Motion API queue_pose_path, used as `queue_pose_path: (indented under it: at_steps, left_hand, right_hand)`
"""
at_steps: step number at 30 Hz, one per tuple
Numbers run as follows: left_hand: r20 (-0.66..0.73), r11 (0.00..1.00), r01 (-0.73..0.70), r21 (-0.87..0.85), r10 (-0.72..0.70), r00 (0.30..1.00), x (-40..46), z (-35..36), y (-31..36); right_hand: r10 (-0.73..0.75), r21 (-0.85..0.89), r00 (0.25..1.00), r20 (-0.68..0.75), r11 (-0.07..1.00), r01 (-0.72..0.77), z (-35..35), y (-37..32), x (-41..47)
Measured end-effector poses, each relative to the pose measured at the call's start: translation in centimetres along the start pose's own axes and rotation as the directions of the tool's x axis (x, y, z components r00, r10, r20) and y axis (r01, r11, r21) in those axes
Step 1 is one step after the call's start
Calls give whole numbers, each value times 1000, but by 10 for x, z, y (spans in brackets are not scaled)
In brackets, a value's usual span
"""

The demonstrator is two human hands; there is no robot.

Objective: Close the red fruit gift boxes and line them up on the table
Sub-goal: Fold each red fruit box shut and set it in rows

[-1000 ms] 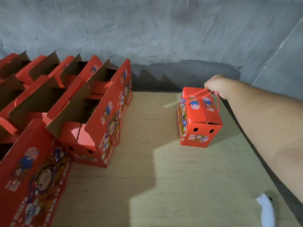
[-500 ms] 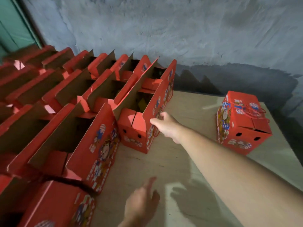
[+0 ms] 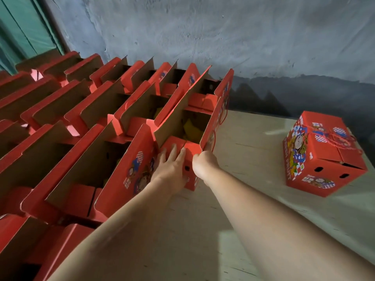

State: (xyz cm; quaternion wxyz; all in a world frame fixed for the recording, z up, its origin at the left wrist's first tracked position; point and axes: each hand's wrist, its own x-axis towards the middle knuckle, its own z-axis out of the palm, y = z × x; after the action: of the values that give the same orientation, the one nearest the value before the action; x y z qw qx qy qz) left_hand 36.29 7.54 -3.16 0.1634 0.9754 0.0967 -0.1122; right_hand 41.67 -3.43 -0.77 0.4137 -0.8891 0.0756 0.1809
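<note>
At table's left edge, left hand [image 3: 172, 167] lies flat on the nearest open box [image 3: 188, 142], right hand [image 3: 204, 163] grips its corner; uneven pull may snag neighbouring flaps.

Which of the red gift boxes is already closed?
The closed gift box standing alone at the table's right; its lid flaps are folded down, while the open boxes on the left have flaps upright.
</note>
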Motion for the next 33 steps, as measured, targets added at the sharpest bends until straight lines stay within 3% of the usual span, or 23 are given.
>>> queue_pose_path:
  at_steps: [5, 9, 21, 28, 33]
  left_hand:
    - [-38, 997, -19, 69, 21, 999, -9, 10, 8]
    - [-142, 985, -113, 131, 131, 981, -35, 25, 11]
    - [-245, 969, -247, -14, 236, 940, -213, 101, 48]
    - [-220, 932, -357, -58, 337, 916, -327, 132, 59]
    - [-215, 892, -440, 104, 452, 866, -399, 147, 44]
  right_hand:
    - [-66, -25, 998, -4, 998, 66, -13, 11, -5]
    - [-85, -94, 996, 32, 992, 87, -32, 35, -19]
    - [-86, -41, 991, 103, 995, 91, -70, 151, -167]
    - [-46, -28, 997, 67, 998, 48, -74, 220, -282]
    - [44, 85, 997, -69, 996, -38, -69, 274, -359]
